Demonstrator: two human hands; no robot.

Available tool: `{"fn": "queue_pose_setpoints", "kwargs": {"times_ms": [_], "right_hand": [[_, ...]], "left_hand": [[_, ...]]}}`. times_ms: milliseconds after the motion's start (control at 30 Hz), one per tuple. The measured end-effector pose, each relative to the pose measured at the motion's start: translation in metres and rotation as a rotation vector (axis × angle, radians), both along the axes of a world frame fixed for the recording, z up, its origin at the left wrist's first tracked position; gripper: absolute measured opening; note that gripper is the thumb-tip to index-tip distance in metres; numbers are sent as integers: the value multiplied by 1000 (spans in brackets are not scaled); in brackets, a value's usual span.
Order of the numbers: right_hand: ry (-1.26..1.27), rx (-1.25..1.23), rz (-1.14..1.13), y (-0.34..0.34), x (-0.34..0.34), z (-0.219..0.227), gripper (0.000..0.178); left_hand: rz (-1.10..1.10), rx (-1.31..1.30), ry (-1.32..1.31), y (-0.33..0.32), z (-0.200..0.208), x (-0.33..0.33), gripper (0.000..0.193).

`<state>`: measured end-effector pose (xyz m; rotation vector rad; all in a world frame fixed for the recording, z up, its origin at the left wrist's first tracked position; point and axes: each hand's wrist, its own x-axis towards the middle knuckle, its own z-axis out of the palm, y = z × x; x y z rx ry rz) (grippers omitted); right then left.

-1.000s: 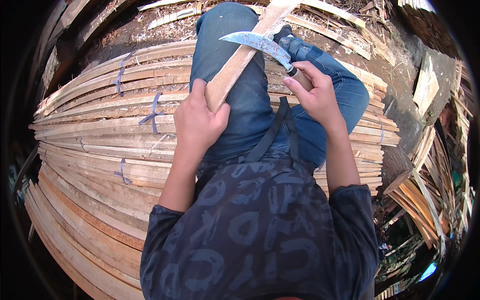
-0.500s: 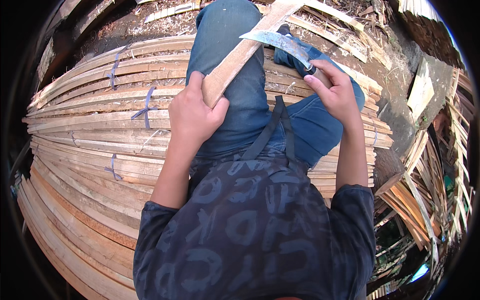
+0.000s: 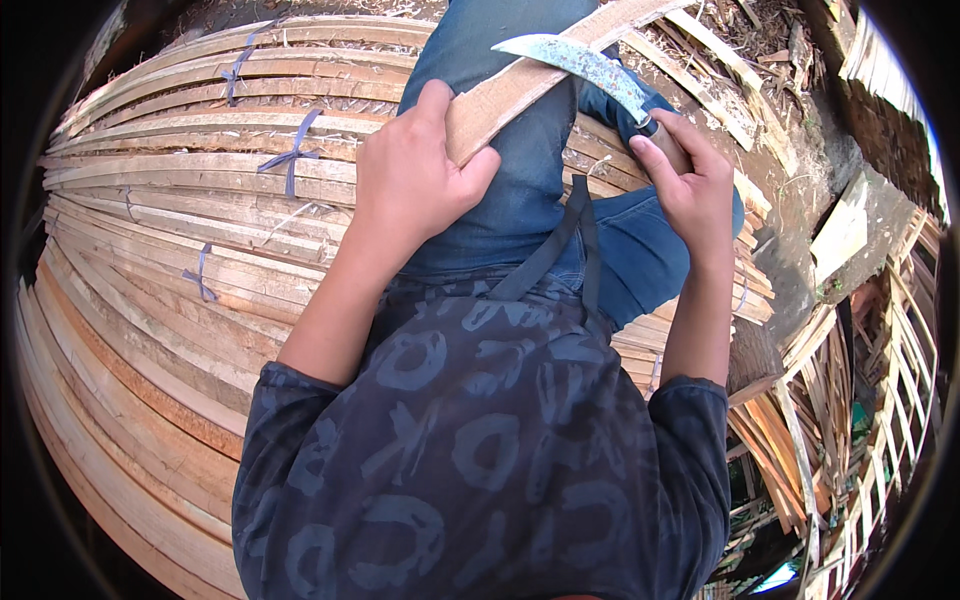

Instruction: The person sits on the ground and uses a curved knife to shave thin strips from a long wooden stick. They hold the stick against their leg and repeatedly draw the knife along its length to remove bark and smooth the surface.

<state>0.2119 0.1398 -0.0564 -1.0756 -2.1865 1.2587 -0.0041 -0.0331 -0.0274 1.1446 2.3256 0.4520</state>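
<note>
My left hand (image 3: 415, 165) is closed round the near end of a flat, pale wooden strip (image 3: 505, 105), thumb on one edge. The strip slants away across my jeans toward the upper right, its far end cut off by the picture's edge. In my right hand (image 3: 690, 185) is the handle of a sickle (image 3: 590, 70), fingers wrapped round it. Its curved, stained metal blade lies across the strip in view, tip pointing left beyond the strip's edge. Whether the blade touches the wood I cannot tell.
Bundles of long wooden strips (image 3: 180, 215) spread under and left of me, tied with purple cords (image 3: 290, 152). A log end (image 3: 752, 362) stands at right, near split slats (image 3: 790, 440). Shavings and offcuts (image 3: 700, 80) litter the ground ahead.
The view has shifted a little. The strip lies at a flatter slant, and the sickle blade crosses it nearer my left hand. Both hands keep their grips.
</note>
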Motion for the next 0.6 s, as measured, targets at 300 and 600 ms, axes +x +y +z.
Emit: {"fn": "queue_pose_setpoints", "kwargs": {"times_ms": [300, 600], "right_hand": [[-65, 49, 16, -6, -3, -7, 31], [-113, 37, -6, -12, 1, -1, 33]], "left_hand": [[6, -10, 23, 1, 2, 2, 41], [-5, 5, 65, 2, -1, 3, 40]]}}
